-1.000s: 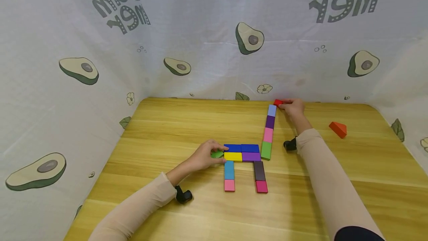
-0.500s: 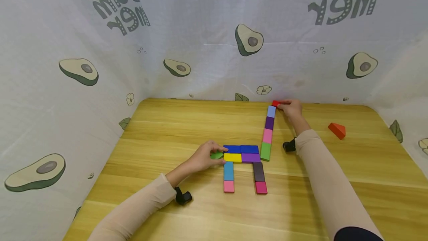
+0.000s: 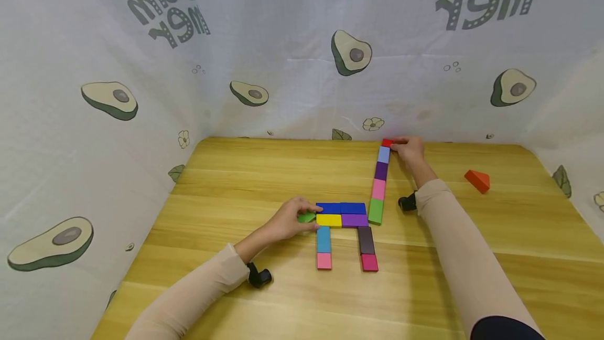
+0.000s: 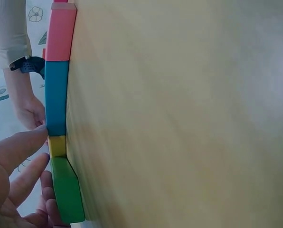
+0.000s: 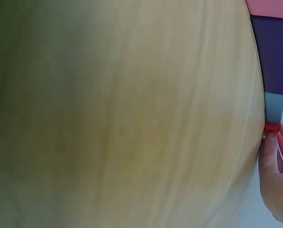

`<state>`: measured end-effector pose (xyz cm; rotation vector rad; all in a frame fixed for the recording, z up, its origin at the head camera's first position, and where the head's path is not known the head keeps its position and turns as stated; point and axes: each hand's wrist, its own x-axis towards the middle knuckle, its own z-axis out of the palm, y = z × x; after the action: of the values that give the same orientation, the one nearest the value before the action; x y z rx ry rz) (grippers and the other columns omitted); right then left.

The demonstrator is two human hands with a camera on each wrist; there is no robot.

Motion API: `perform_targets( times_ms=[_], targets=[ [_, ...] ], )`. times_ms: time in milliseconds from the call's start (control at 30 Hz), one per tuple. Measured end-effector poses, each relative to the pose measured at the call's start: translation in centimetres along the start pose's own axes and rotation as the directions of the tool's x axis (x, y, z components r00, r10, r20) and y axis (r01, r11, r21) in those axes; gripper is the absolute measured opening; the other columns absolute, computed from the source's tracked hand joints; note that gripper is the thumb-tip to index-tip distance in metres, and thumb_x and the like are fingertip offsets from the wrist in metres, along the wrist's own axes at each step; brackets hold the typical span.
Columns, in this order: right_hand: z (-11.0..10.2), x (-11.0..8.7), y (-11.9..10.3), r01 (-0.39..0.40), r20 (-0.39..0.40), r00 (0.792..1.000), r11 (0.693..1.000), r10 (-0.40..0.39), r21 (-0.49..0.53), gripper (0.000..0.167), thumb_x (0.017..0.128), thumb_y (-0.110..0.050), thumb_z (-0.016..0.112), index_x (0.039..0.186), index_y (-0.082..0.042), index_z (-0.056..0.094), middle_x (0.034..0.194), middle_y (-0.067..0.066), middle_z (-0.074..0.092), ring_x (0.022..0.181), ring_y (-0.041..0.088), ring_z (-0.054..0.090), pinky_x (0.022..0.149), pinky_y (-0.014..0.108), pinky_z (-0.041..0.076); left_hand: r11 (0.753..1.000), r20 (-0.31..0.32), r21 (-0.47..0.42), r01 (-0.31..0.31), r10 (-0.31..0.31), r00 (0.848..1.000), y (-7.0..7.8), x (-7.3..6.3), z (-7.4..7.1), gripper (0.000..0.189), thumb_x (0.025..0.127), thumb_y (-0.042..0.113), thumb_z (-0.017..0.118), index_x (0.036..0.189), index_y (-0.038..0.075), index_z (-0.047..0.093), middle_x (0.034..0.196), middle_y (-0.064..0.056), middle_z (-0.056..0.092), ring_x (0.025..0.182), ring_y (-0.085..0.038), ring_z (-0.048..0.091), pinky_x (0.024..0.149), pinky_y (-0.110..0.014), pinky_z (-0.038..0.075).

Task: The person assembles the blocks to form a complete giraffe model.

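Observation:
My left hand (image 3: 287, 219) is at the left end of a flat figure of blocks. Its thumb and a finger span the ends of a blue block (image 3: 329, 208) and the yellow block (image 3: 329, 220) below it. Partly under the palm lies a green block (image 4: 67, 190) with a slanted corner. My right hand (image 3: 411, 152) pinches a small red block (image 3: 387, 142) from the right. That block sits at the far end of a slanting column, right above the light-blue block (image 3: 384, 155); purple, pink and green blocks continue it down.
Two legs of blocks extend below the body, one teal (image 3: 323, 239) over pink, the other dark grey (image 3: 366, 240) over magenta. An orange-red triangular block (image 3: 478, 181) lies apart at right. The printed curtain (image 3: 292, 114) stands at the table's back edge.
My right hand has shifted slightly left with the red block, which now lines up with the column's far end. The left hand has stayed in place.

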<state>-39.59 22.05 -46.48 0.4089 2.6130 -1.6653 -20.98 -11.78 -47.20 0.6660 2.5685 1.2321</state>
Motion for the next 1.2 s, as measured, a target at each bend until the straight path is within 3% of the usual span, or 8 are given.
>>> perform_targets(
  times_ms=[767,1067,1200],
  targets=[
    [0.37,-0.39,-0.27,0.005,0.025,1.0,1.0,-0.005,-0.019,0.036,0.099,-0.002,0.057,0.134,0.01,0.057,0.14,0.026,0.049,0.129,0.037,0.044,0.105,0.044,0.042,0.999,0.004,-0.049,0.017,-0.017,1.0,-0.25,-0.52,0.26,0.036,0.089,0.015,0.078,0.123,0.009,0.072,0.103,-0.003,0.058,0.094,-0.02,0.049,0.08,-0.033,0.045],
    [0.28,-0.23,-0.48,0.007,0.011,1.0,0.999,-0.007,-0.033,0.036,0.099,-0.002,0.059,0.133,0.01,0.058,0.138,0.026,0.052,0.122,0.035,0.048,0.096,0.036,0.047,0.999,0.003,-0.037,0.021,-0.021,1.0,-0.07,-0.36,0.15,0.037,0.089,0.016,0.078,0.124,0.01,0.071,0.103,-0.002,0.057,0.094,-0.019,0.049,0.08,-0.032,0.045],
    [0.28,0.02,-0.51,0.019,0.011,1.0,0.999,-0.018,-0.047,0.037,0.098,-0.003,0.059,0.133,0.011,0.057,0.138,0.027,0.053,0.124,0.036,0.047,0.102,0.04,0.045,0.999,-0.001,-0.043,0.018,-0.018,1.0,-0.01,-0.28,0.09,0.037,0.088,0.016,0.078,0.124,0.009,0.072,0.103,-0.002,0.057,0.093,-0.019,0.048,0.079,-0.031,0.045]
  ],
)
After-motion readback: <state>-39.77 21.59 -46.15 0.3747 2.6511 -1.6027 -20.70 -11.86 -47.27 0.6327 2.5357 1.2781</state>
